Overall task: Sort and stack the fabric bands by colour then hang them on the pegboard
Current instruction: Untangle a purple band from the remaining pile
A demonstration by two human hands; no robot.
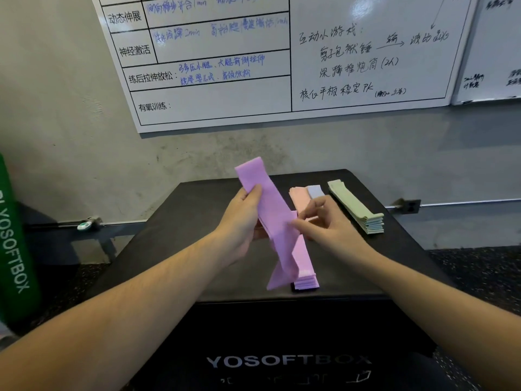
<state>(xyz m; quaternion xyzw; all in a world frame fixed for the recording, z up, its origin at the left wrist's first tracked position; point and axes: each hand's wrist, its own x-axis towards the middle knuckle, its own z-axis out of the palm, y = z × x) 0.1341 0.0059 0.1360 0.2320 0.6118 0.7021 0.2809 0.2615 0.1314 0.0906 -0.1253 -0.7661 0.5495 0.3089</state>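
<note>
The left hand grips a purple band above the black box, and the right hand pinches its edge. A purple stack lies near; pink stack and green stack lie far right

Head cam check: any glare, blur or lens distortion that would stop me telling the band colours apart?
Head view: glare washes the whiteboard top; wide-angle bending shows at the frame edges; lighting is dim and even. The purple bands in the left hand and right hand, and the green stack, stay distinguishable.
</note>
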